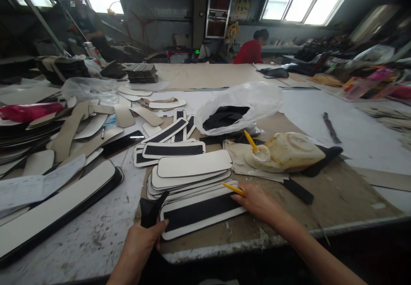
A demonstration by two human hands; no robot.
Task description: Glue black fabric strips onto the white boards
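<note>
My left hand (141, 244) is closed on black strips (150, 212), its thumb at the left end of a white-edged piece with a black strip on it (202, 214). Between the fingers of my right hand (255, 199) is a yellow stick (233, 188), with the fingers at the piece's right end. Behind that piece, a fanned stack of white rounded pieces (194, 164) lies on the brown sheet. To the right, a second yellow stick (251, 140) leans in the opening of a glue-stained plastic container (293, 151).
A plastic bag (257, 101) with black material stands behind the stack. Long white pieces (64, 203) and curved beige pieces (72, 131) cover the left side. A loose black strip (298, 191) lies at right. Two people are in the background, one in a red top (249, 52).
</note>
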